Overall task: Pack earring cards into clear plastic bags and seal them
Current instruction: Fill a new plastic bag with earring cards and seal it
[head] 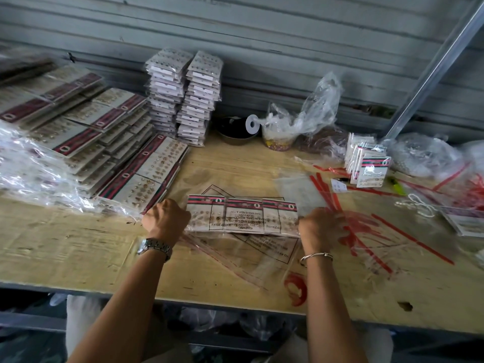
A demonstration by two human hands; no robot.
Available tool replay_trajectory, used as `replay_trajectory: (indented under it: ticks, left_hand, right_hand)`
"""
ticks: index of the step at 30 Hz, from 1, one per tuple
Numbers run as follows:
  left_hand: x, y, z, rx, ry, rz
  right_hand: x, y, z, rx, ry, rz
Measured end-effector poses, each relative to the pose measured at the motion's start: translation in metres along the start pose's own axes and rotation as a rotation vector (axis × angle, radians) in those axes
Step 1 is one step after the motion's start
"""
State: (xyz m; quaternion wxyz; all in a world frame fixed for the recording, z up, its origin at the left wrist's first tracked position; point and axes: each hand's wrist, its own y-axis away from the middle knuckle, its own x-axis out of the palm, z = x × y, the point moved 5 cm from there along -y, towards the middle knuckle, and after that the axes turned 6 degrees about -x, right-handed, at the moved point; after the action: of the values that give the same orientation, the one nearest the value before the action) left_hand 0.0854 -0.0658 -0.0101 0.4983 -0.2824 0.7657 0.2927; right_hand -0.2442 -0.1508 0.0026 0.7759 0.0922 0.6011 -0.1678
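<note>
- Head view: plywood workbench (78, 244) set against a corrugated metal wall (262, 35).
- Row of earring cards (275, 218) lies flat at centre front, inside a clear bag (237, 224) with warning print.
- Left hand (166, 218): fingers curled, grasping the bag's left end.
- Right hand (318, 226): curled, grasping its right end.
- Packed stacks (104, 142) at left; loose red-strip bags (372, 231) at right.

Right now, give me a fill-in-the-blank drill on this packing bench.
The wristwatch is on the ____ wrist.
The bangle is on the ____ wrist.
The left hand and right hand grip a clear bag headed with the printed word ____.
The loose strips right of it are ____.
Missing: left; right; WARNING; red.
</note>
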Motion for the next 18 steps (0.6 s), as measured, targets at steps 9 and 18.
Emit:
replay_trajectory:
  ticks: [9,18]
  left_hand:
    - [0.002,-0.014,0.014,0.057,0.066,0.026]
    - [0.002,-0.016,0.017,0.139,0.132,-0.057]
  right_hand:
    - [0.004,-0.011,-0.008,-0.06,-0.363,0.154]
    - [0.003,-0.012,-0.004,-0.19,-0.352,0.066]
